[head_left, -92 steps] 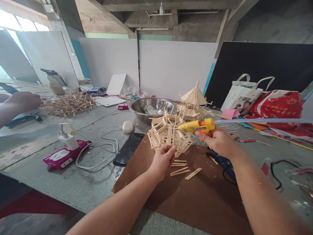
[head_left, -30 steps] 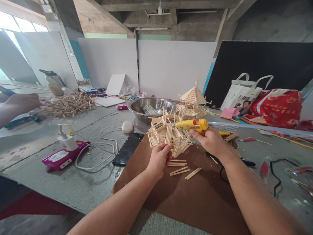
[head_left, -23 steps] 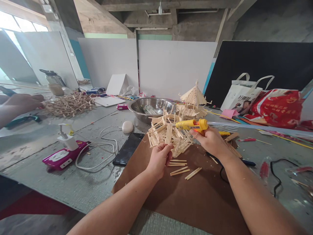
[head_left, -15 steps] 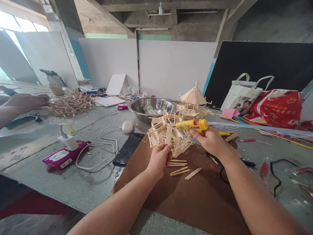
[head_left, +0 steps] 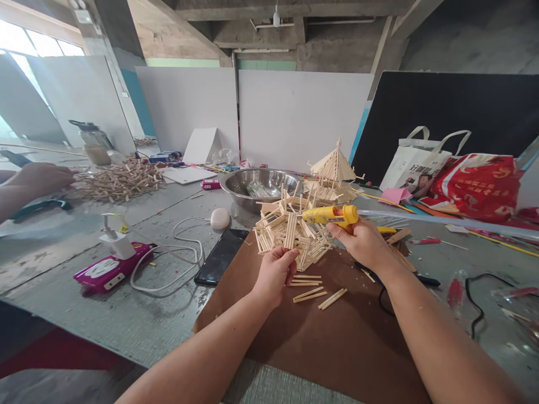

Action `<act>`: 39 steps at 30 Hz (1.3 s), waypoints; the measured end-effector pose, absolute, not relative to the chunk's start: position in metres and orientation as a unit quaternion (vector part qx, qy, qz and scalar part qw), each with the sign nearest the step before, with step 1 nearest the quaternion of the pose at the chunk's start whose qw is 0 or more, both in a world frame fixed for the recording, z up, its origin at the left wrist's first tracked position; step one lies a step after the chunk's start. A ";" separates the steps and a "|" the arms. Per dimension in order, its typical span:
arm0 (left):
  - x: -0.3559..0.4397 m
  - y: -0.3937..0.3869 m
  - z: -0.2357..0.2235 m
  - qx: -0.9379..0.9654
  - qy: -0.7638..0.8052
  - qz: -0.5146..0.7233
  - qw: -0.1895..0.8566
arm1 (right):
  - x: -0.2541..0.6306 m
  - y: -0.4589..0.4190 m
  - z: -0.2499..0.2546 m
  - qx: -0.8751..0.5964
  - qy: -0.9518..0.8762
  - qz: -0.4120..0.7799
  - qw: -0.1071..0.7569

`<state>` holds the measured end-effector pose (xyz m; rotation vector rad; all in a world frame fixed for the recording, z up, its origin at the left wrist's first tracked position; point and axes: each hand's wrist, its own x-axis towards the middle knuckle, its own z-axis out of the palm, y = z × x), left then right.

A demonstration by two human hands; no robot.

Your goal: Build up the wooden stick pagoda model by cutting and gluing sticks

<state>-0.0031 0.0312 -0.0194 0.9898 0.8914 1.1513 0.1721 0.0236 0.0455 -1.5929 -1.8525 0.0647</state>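
Observation:
My left hand (head_left: 274,273) is closed on the near lower edge of a pale wooden stick model (head_left: 286,231), holding it tilted above a brown board (head_left: 337,336). My right hand (head_left: 364,242) grips a yellow hot glue gun (head_left: 330,215) with its nozzle pointing left into the sticks. A long clear glue stick (head_left: 442,221) runs out of the back of the gun to the right. Several loose sticks (head_left: 314,287) lie on the board under the model.
A black phone (head_left: 222,255), a white cable (head_left: 177,252) and a pink power strip (head_left: 107,269) lie to the left. A steel bowl (head_left: 259,185) and a finished stick roof (head_left: 334,165) stand behind. Another person's hand (head_left: 37,178) rests by a stick pile (head_left: 120,179). Bags (head_left: 475,182) sit at right.
Over three seconds the glue gun has dropped slightly and moved left into the model. In the last second my hands hardly move; the other person's hand shifts slightly at the far left.

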 end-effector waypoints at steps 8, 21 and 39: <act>-0.004 0.031 -0.019 0.436 0.397 0.500 0.635 | 0.173 0.023 0.047 -0.609 -0.714 0.037 0.343; -0.004 0.031 -0.018 0.443 0.399 0.499 0.629 | 0.173 0.023 0.048 -0.617 -0.709 0.035 0.340; -0.002 0.023 -0.016 0.520 0.449 0.392 0.612 | 0.180 0.020 0.049 -0.623 -0.694 0.046 0.357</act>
